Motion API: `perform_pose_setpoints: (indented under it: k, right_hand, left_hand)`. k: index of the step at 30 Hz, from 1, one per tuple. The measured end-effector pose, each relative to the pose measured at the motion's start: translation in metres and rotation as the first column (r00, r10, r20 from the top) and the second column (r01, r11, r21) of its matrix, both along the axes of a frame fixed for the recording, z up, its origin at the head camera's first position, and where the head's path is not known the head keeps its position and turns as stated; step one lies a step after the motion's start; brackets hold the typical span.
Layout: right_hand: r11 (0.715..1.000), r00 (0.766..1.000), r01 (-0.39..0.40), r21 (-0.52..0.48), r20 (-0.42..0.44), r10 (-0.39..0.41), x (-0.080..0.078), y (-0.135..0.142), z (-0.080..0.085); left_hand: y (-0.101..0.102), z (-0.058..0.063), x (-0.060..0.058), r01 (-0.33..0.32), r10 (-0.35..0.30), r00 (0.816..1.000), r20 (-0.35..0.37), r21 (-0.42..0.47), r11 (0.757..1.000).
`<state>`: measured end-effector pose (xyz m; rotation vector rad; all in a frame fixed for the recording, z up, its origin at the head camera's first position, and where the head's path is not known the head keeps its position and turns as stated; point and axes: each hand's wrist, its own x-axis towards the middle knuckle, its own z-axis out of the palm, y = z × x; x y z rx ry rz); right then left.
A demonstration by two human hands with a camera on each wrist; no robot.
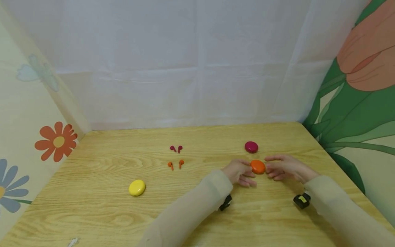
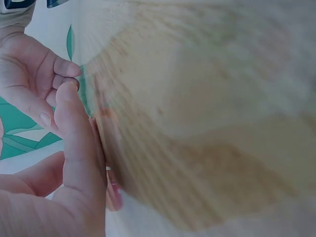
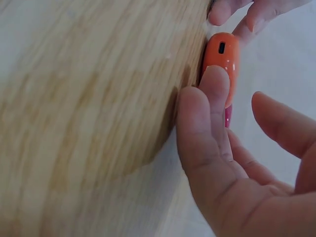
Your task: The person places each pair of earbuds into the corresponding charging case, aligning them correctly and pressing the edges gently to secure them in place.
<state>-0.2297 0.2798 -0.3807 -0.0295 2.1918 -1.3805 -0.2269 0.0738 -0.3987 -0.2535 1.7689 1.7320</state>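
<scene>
An orange earbud charging case (image 1: 257,166) lies on the wooden table between the two hands, its small dark port facing my right wrist camera. My left hand (image 1: 240,172) is at the case's left edge, its fingers loosely bent. On the other side is my right hand (image 1: 285,168), fingertips right by the case. In the right wrist view its thumb (image 3: 286,123) stands apart from the fingers, with nothing pinched between. Just behind sits a crimson case (image 1: 251,147). My left hand hides most of the orange case in the left wrist view.
A pair of orange earbuds (image 1: 181,164) lies left of the hands, with crimson earbuds (image 1: 180,148) behind them. Farther left is a yellow case (image 1: 137,188). A small whitish scrap (image 1: 73,242) lies at the front left. White cloth (image 1: 197,68) hangs behind the table.
</scene>
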Motion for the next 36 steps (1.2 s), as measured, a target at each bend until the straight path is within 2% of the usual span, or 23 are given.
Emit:
perform_pose_setpoints:
  k: [13, 24, 36]
  right_hand:
    - [0.998, 0.999, -0.026, 0.056, 0.031, 0.024, -0.014, -0.001, -0.006]
    - [0.996, 0.999, -0.036, 0.084, 0.036, 0.033, -0.012, -0.007, -0.004]
    - [0.998, 0.998, -0.057, -0.037, 0.022, 0.058, 0.001, -0.007, 0.002]
  left_hand:
    - [0.003, 0.005, -0.001, 0.044, -0.044, 0.999, -0.006, -0.048, 0.998]
    - [0.008, 0.000, -0.004, -0.005, 0.006, 1.000, 0.024, -0.049, 0.999]
    - [0.002, 0.003, -0.002, 0.048, -0.048, 0.999, 0.021, -0.028, 0.998]
